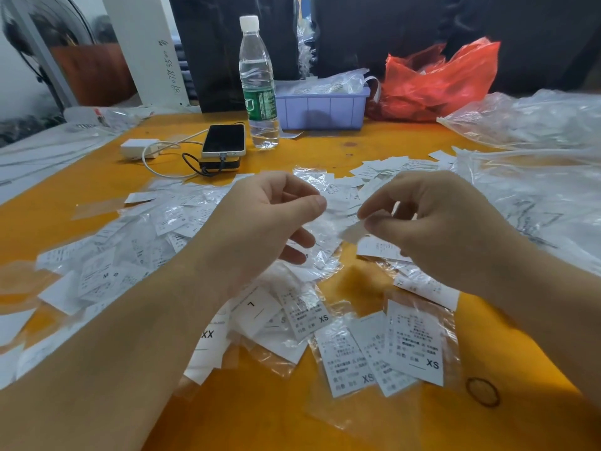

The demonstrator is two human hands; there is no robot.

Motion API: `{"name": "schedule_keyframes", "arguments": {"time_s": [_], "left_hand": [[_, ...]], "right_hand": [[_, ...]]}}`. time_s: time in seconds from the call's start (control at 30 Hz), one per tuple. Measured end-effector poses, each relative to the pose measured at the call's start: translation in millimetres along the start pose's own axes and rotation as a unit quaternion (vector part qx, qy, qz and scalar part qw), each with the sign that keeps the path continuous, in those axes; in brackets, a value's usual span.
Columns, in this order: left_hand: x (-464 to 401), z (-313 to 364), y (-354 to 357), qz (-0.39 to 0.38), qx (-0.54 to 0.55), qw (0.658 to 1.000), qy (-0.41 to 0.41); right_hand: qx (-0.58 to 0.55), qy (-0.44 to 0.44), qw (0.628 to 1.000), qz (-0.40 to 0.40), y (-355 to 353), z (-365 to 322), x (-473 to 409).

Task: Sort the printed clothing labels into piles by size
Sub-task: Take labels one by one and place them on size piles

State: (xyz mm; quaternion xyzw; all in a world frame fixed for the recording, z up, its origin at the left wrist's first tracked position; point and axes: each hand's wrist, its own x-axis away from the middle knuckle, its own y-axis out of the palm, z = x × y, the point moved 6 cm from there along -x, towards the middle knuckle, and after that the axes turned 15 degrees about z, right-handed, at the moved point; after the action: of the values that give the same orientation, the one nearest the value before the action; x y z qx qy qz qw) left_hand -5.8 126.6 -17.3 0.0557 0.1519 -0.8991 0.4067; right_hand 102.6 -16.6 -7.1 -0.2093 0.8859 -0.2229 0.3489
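Both hands hover over the middle of the orange table (97, 177), above a wide scatter of labels (156, 242) in clear sleeves. The right hand (432, 222) has its grip clamped on one small label (353, 232), pinched between thumb and fingers. The left hand (260, 216) is curled with thumb and forefinger close together; whether they pinch anything cannot be told. Near the person lies a small pile of XS labels (390, 349), overlapping one another, right of centre. Further left a label marked XX (208, 340) peeks from under the left forearm. At the far side stand a water bottle (258, 86), a phone (224, 139) on a charger, a purple bin (322, 109) and a red bag (435, 79).
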Motion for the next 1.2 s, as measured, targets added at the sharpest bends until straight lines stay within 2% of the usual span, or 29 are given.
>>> {"name": "schedule_keyframes", "arguments": {"time_s": [0.17, 0.3, 0.47, 0.6, 0.73, 1.0, 1.2], "left_hand": [[-6, 0, -11, 0.039, 0.089, 0.994, -0.047], [-7, -2, -12, 0.045, 0.127, 0.988, -0.074], [-6, -3, -10, 0.045, 0.122, 0.989, -0.077], [-7, -3, -10, 0.044, 0.115, 0.99, -0.071], [-6, -2, -11, 0.045, 0.116, 0.99, -0.072], [-6, -3, -11, 0.045, 0.122, 0.989, -0.075], [-2, 0, -3, 0.013, 0.137, 0.988, -0.076]], "right_hand": [[-0.109, -0.006, 0.99, 0.086, -13, -7, -3], [-0.176, 0.013, 0.981, 0.079, -14, -9, -1], [-0.234, 0.051, 0.97, 0.04, -7, -9, 2], [-0.318, 0.089, 0.944, 0.015, -5, -8, 2], [-0.303, 0.078, 0.949, 0.048, -9, -5, 0], [-0.349, 0.083, 0.931, 0.069, -9, -4, -2], [-0.307, 0.081, 0.945, 0.083, -10, -1, -2]]}}
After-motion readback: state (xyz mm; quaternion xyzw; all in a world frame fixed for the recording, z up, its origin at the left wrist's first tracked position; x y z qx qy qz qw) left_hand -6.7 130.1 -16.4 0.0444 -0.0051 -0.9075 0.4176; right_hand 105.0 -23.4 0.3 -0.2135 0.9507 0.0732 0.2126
